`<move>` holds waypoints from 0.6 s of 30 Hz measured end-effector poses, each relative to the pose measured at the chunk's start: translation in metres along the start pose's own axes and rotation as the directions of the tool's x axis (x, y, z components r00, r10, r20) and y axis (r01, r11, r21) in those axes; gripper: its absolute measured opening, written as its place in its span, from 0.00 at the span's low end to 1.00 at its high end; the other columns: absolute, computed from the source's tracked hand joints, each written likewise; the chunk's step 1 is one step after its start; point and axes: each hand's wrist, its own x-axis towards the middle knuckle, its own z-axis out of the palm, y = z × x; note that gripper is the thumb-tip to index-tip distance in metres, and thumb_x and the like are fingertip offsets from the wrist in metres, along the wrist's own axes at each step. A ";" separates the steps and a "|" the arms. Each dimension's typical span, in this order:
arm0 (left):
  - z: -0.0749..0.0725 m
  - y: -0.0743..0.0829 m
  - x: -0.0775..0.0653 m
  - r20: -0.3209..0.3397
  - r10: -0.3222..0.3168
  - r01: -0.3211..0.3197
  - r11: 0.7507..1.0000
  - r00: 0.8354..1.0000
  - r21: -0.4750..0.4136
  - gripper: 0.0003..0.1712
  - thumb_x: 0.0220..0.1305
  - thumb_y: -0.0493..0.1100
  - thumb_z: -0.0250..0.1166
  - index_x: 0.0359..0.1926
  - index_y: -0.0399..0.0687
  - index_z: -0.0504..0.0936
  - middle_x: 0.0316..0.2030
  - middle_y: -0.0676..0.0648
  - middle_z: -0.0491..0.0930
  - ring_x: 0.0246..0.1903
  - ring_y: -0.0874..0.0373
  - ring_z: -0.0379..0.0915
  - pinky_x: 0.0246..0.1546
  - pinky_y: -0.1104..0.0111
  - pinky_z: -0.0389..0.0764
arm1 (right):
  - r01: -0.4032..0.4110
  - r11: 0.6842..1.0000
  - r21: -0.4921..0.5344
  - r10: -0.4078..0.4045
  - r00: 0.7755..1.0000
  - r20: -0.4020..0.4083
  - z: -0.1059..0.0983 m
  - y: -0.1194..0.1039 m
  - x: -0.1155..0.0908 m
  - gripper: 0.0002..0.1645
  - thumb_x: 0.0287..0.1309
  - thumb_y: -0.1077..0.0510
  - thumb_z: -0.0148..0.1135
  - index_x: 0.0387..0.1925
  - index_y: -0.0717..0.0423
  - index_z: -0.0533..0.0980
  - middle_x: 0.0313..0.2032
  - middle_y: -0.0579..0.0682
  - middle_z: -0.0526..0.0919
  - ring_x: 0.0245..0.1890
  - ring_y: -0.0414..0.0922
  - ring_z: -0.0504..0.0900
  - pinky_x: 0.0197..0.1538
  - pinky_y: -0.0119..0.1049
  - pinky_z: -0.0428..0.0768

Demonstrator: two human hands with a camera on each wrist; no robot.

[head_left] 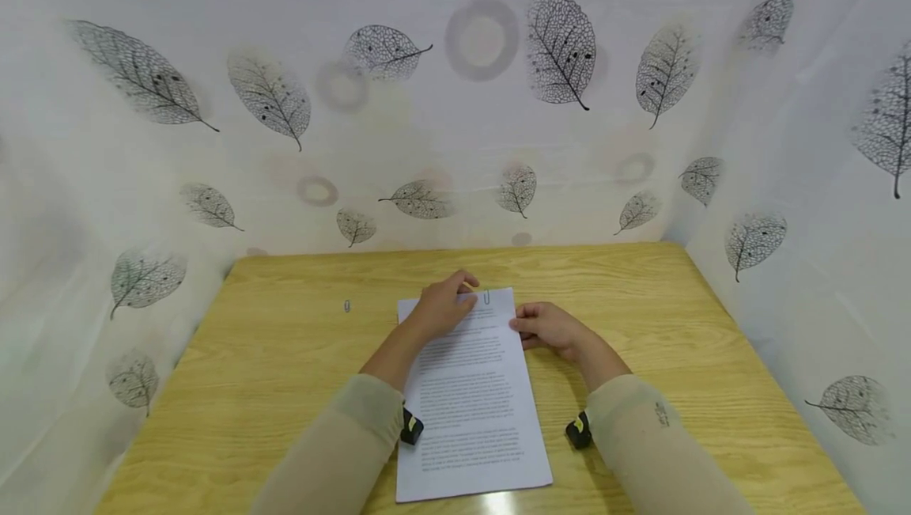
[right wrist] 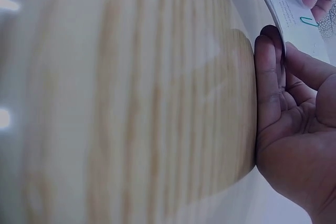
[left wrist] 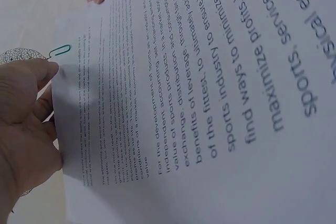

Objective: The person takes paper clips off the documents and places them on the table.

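Note:
A stack of printed paper (head_left: 470,420) lies lengthwise on the table, its layered edge visible in the right wrist view. A green paper clip (head_left: 487,297) sits on its far edge, right of the middle. My left hand (head_left: 443,305) holds that far edge just left of the clip, fingers bent over it; the fingers' undersides are hidden. At the right edge, near the far corner, my right hand (head_left: 553,327) pinches the stack, thumb on top and fingers underneath. Close up, the clip (left wrist: 60,51) stands beside a fingertip of my left hand (left wrist: 26,119).
A second, small paper clip (head_left: 346,306) lies on the wooden table (head_left: 270,388), left of the stack. Behind and at both sides hangs a white curtain (head_left: 427,135) with leaf prints. Black wrist cameras (head_left: 578,429) sit at both cuffs.

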 end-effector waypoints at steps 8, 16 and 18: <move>0.007 0.000 0.003 -0.066 0.072 -0.072 0.997 0.995 0.011 0.07 0.80 0.44 0.63 0.54 0.55 0.79 0.54 0.46 0.91 0.58 0.43 0.87 0.72 0.44 0.65 | -0.003 1.000 0.011 0.003 1.000 0.006 0.000 0.002 0.001 0.08 0.81 0.60 0.58 0.44 0.61 0.79 0.42 0.50 0.88 0.41 0.42 0.87 0.45 0.33 0.89; 0.011 0.001 0.002 -0.099 0.094 -0.092 0.996 0.991 0.020 0.07 0.80 0.44 0.64 0.54 0.56 0.82 0.56 0.46 0.92 0.61 0.46 0.87 0.68 0.45 0.66 | -0.019 1.000 0.004 0.019 1.000 -0.010 -0.001 0.000 0.000 0.08 0.81 0.60 0.57 0.45 0.61 0.80 0.42 0.50 0.88 0.41 0.43 0.87 0.45 0.33 0.89; 0.011 0.001 0.002 -0.103 0.102 -0.101 0.995 0.989 0.014 0.08 0.80 0.43 0.64 0.55 0.56 0.82 0.56 0.45 0.92 0.61 0.46 0.87 0.68 0.45 0.66 | -0.019 1.000 0.003 0.019 1.000 -0.011 0.000 -0.001 0.000 0.08 0.81 0.60 0.58 0.45 0.61 0.80 0.42 0.50 0.88 0.41 0.43 0.87 0.45 0.33 0.89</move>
